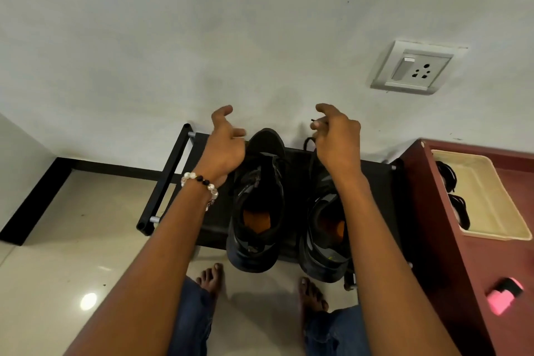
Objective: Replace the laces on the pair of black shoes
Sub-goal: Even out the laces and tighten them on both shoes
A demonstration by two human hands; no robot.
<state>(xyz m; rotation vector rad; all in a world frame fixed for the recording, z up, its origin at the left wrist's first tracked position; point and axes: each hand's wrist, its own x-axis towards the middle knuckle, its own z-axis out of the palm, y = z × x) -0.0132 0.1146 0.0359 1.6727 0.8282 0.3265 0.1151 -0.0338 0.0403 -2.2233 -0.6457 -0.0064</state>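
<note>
Two black shoes (286, 205) sit mid-frame on a rack (173, 170). The right hand (336, 136) pinches a black lace (309, 143) above the right shoe; the left hand (225, 139) hovers, fingers apart, holding nothing. Relacing looks unfinished; more laces (450, 191) wait in a tray (497, 199) at right.

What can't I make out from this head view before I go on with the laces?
- Right shoe: its eyelets and front are hidden behind the right hand and forearm.
- Black lace pinched by the right hand: its lower run is lost, black against the black rack.
- Dark bundles in the cream tray: partly hidden by the tray wall, so what they are is unclear.
- Left shoe: lacing too dark to read.
</note>
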